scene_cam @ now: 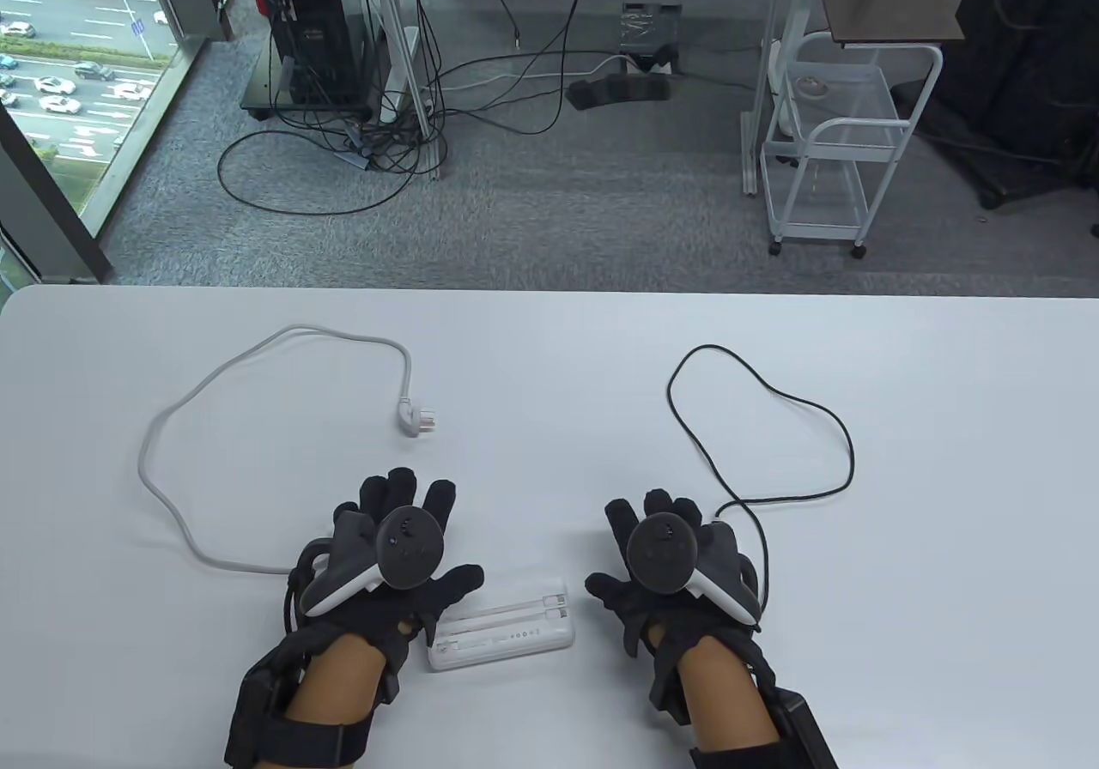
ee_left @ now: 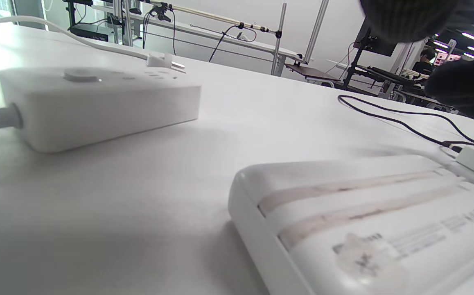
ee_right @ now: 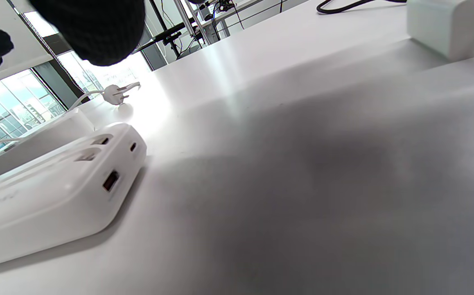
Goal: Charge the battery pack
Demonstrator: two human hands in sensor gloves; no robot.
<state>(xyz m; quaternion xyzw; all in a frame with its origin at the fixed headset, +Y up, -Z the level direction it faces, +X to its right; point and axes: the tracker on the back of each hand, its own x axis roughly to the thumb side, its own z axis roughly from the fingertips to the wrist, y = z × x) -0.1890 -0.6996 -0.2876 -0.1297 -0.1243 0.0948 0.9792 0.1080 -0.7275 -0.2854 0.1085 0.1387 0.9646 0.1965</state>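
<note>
A white battery pack (scene_cam: 502,627) lies flat near the table's front edge, between my two hands. It also shows in the left wrist view (ee_left: 364,221) and in the right wrist view (ee_right: 53,188), ports facing right. My left hand (scene_cam: 403,529) is spread open above a white power strip (ee_left: 98,102), which it hides in the table view. My right hand (scene_cam: 665,546) is spread open and holds nothing. A white charger block (ee_right: 445,24) sits beside it, joined to a black cable (scene_cam: 764,426). The strip's white cable ends in a loose plug (scene_cam: 418,420).
The white table (scene_cam: 549,357) stretches wide behind the hands. The grey-white cable (scene_cam: 172,426) loops at the left, the black cable loops at the right. Beyond the far edge are carpet, cables and a white cart (scene_cam: 837,142).
</note>
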